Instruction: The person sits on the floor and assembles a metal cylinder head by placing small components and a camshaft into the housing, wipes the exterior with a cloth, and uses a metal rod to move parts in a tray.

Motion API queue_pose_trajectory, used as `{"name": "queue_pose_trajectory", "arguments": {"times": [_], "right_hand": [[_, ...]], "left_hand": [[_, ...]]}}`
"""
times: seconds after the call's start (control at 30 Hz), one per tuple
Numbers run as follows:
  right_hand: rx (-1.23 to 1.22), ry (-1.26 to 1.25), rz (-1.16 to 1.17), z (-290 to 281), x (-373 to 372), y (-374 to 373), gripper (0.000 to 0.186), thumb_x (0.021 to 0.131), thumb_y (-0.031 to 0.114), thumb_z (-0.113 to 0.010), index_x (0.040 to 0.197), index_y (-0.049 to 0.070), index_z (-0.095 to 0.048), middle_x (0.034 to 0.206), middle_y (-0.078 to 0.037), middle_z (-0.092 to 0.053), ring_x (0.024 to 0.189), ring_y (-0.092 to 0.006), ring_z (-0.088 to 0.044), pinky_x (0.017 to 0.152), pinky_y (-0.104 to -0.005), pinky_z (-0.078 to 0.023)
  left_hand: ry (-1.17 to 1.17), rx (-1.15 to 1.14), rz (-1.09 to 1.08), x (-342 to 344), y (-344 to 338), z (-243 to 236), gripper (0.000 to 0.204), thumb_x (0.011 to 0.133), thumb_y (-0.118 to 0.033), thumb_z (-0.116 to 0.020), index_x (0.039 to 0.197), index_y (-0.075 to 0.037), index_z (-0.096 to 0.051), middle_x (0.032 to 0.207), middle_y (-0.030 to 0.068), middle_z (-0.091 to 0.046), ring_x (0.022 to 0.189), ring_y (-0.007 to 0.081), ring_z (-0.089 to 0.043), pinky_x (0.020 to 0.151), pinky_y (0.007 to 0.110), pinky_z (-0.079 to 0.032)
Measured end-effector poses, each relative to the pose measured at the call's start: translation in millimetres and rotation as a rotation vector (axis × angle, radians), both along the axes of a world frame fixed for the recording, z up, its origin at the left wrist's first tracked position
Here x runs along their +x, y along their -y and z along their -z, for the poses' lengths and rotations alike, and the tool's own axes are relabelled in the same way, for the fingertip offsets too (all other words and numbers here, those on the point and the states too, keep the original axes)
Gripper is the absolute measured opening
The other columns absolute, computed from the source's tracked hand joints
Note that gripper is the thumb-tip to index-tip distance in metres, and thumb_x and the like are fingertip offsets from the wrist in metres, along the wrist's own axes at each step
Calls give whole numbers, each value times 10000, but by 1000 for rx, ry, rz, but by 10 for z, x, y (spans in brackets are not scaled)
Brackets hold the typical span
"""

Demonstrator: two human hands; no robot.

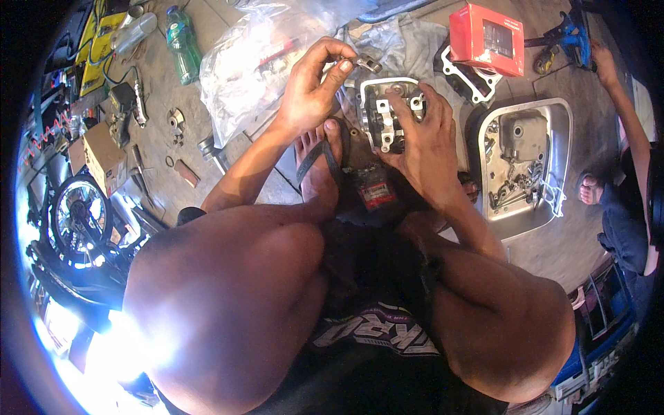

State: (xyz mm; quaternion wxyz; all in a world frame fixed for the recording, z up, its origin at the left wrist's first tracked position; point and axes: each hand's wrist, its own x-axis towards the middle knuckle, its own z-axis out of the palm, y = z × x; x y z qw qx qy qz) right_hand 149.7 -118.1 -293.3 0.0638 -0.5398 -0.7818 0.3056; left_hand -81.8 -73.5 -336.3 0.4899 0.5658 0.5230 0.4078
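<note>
Silver cylinder head: a motorcycle one by the looks of it, sitting on the floor right out front between the feet, top side facing up with the bolted bits exposed.
Left hand: up beside the head, thumb and fingers pinched narrow on a small metal part. Looks like a rocker arm to me, but it's too small to swear by.
Right hand: spread fairly wide over the near right side of the head, fingers and thumb touching it. Can't tell how hard it's gripping.
Step at the head: I'd call it handling one small valve-train piece while the other hand steadies the casting. Fitting or removing? Can't say from this view.
Next move for the pinched part: calls for a firm hold on it, getting it the right way round, and keeping the head from rocking. Dropping it would be the annoying bit.
Metal tray: off to the right, with loose small hardware in it.
Red box: beyond the right hand, right by a gasket.
Grey rag: just past the head.
</note>
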Motion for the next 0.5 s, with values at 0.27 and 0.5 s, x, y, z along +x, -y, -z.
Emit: {"name": "queue_pose_trajectory", "arguments": {"times": [0.27,0.5], "right_hand": [[174,-30,-163,84,46,-105,952,594,321,-917,1442,196,-504,1376,-197,-437,1310,-412,-419,1066,-531,-393],[210,-163,-117,218,264,-151,914,549,338,-931,1359,109,-574,1193,-158,-531,1214,-386,-490,1029,-490,-432]], "left_hand": [[34,-62,-48,-22,37,47,154,1010,-142,-602,1093,-12,-606,963,36,-600,911,103,-546,825,266,-452],[143,-130,-54,-53,42,-79,145,1030,-121,-579,1137,-23,-584,951,6,-574,894,80,-517,798,237,-436]]}}
